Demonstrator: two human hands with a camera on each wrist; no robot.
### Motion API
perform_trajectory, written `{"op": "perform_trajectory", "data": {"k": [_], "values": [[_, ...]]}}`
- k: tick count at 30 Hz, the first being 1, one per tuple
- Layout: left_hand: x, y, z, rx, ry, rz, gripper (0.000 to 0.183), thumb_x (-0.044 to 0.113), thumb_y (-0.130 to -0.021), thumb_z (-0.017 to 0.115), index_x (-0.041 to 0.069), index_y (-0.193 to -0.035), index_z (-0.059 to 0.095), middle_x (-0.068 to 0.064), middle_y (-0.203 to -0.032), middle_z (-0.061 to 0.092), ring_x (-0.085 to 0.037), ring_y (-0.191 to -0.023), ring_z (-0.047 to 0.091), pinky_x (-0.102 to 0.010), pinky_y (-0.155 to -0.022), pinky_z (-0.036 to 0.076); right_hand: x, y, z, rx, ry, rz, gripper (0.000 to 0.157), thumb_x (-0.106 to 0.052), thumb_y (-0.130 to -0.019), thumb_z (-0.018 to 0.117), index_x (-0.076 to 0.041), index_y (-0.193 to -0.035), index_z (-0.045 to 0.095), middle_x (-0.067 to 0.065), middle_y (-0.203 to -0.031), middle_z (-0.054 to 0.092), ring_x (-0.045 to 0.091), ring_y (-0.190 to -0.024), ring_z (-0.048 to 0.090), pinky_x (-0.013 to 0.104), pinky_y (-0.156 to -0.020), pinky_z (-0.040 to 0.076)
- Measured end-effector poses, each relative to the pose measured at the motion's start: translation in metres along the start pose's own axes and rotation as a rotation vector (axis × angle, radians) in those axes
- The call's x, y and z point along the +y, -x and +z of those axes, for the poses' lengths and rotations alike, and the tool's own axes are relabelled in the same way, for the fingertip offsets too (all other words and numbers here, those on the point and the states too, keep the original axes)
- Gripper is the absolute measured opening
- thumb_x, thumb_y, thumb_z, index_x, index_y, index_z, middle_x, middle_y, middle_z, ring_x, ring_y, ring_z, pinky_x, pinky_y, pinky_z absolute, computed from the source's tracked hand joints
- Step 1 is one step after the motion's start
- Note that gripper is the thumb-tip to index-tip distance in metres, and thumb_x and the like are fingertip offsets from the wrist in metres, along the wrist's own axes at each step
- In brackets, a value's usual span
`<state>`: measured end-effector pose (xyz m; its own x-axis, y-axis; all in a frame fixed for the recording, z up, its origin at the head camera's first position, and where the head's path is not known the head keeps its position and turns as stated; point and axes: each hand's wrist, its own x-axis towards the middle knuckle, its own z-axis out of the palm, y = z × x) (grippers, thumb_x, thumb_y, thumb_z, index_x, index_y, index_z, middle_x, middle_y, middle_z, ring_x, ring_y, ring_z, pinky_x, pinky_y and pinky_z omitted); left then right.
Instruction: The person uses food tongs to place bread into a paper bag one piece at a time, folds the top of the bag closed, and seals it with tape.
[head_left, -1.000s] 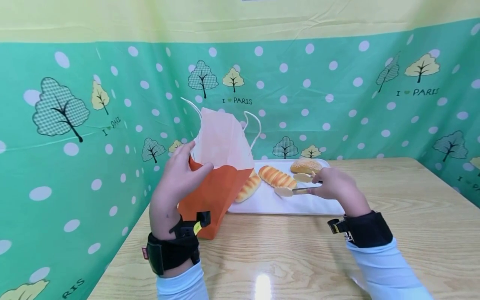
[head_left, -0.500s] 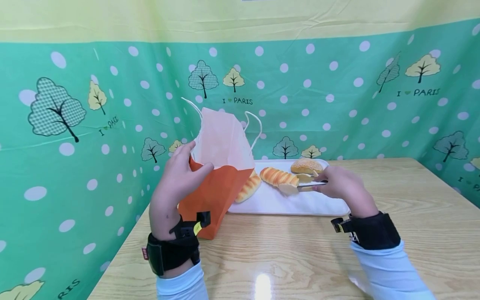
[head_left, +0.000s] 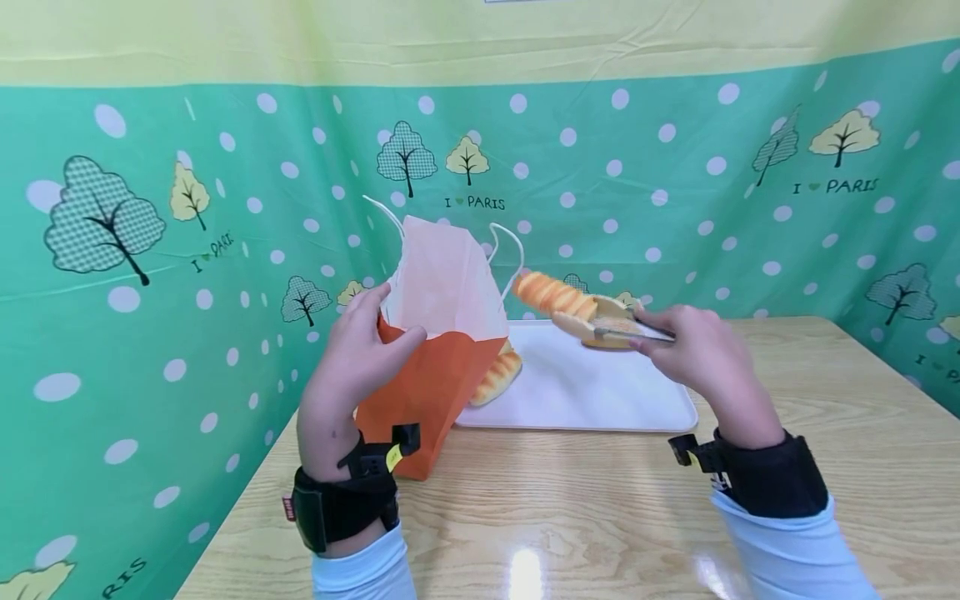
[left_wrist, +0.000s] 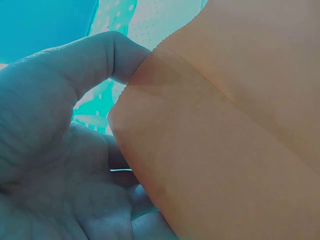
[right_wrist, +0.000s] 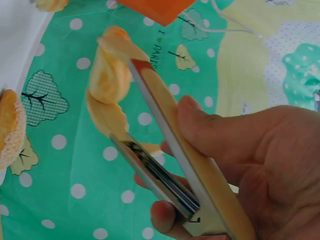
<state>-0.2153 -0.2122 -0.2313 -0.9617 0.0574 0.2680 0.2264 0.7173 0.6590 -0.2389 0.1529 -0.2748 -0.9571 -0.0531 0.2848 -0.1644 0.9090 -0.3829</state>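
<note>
My left hand (head_left: 363, 350) grips the side of an orange paper bag (head_left: 427, 400) at its mouth, thumb and fingers spread around the edge. In the left wrist view, the paper hides the tips of the thumb (left_wrist: 127, 57) and fingers. The bag stands upright with its pale inside and white string handles showing. My right hand (head_left: 693, 354) squeezes a pair of wood-tipped metal tongs (right_wrist: 165, 125). Between the tong tips, a striped bread roll (head_left: 551, 293) is held up above the tray, to the right of the bag's mouth.
A white tray (head_left: 577, 400) lies on the wooden table (head_left: 570, 508) behind the bag. On it are another striped bread (head_left: 497, 379), partly hidden by the bag, and a sesame-topped bun (right_wrist: 12, 130). A green printed cloth (head_left: 600, 208) hangs behind and at the sides.
The tongs have closed on the striped bread roll and raised it off the tray. My right hand has moved up and slightly right. The left hand and bag stay in place.
</note>
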Motion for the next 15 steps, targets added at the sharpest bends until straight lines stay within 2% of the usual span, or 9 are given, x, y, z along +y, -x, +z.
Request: {"op": "perform_trajectory", "data": {"k": [3,6,10,13,15], "values": [[0.000,0.000,0.000,-0.002,0.000,0.002,0.081,0.029,-0.096,0.059,0.004,-0.162,0.020,-0.019,-0.165,0.021,-0.039,-0.134,0.036,-0.056,-0.103,0.048,-0.004,0.006,-0.007,0.126,-0.019,-0.008,0.057,-0.033,-0.095,0.071,-0.018,-0.148,0.054,0.027,-0.134,0.061,0.030,-0.074,0.051,0.035,-0.052,0.036],[0.001,0.000,0.000,-0.004,0.000,0.003,0.081,0.030,-0.096,0.059,0.004,-0.162,0.020,-0.019,-0.165,0.022,-0.038,-0.133,0.037,-0.056,-0.102,0.048,-0.009,0.012,-0.013,0.253,-0.030,-0.021,0.060,-0.035,-0.094,0.072,-0.020,-0.149,0.052,0.026,-0.121,0.066,0.032,-0.073,0.051,0.036,-0.051,0.034],[0.001,0.000,0.000,-0.006,0.000,0.003,0.081,0.030,-0.096,0.059,0.004,-0.162,0.020,-0.018,-0.164,0.023,-0.038,-0.130,0.038,-0.055,-0.101,0.049,-0.016,0.020,-0.019,0.380,-0.046,-0.021,0.067,-0.035,-0.092,0.075,-0.025,-0.153,0.046,0.026,-0.117,0.066,0.034,-0.072,0.052,0.038,-0.052,0.033],[0.002,0.000,0.000,-0.006,0.002,0.002,0.081,0.031,-0.096,0.060,0.005,-0.162,0.020,-0.018,-0.164,0.024,-0.038,-0.131,0.039,-0.055,-0.102,0.049,-0.024,0.026,-0.024,0.450,-0.084,-0.032,0.071,-0.034,-0.093,0.074,-0.030,-0.155,0.040,0.023,-0.131,0.064,0.034,-0.073,0.056,0.040,-0.054,0.033],[0.002,0.000,0.000,-0.006,0.005,0.005,0.081,0.031,-0.096,0.060,0.004,-0.162,0.020,-0.018,-0.164,0.023,-0.038,-0.133,0.038,-0.056,-0.104,0.047,-0.030,0.031,-0.026,0.499,-0.109,-0.055,0.071,-0.033,-0.093,0.074,-0.032,-0.155,0.039,0.021,-0.131,0.064,0.034,-0.074,0.058,0.040,-0.056,0.033]]}}
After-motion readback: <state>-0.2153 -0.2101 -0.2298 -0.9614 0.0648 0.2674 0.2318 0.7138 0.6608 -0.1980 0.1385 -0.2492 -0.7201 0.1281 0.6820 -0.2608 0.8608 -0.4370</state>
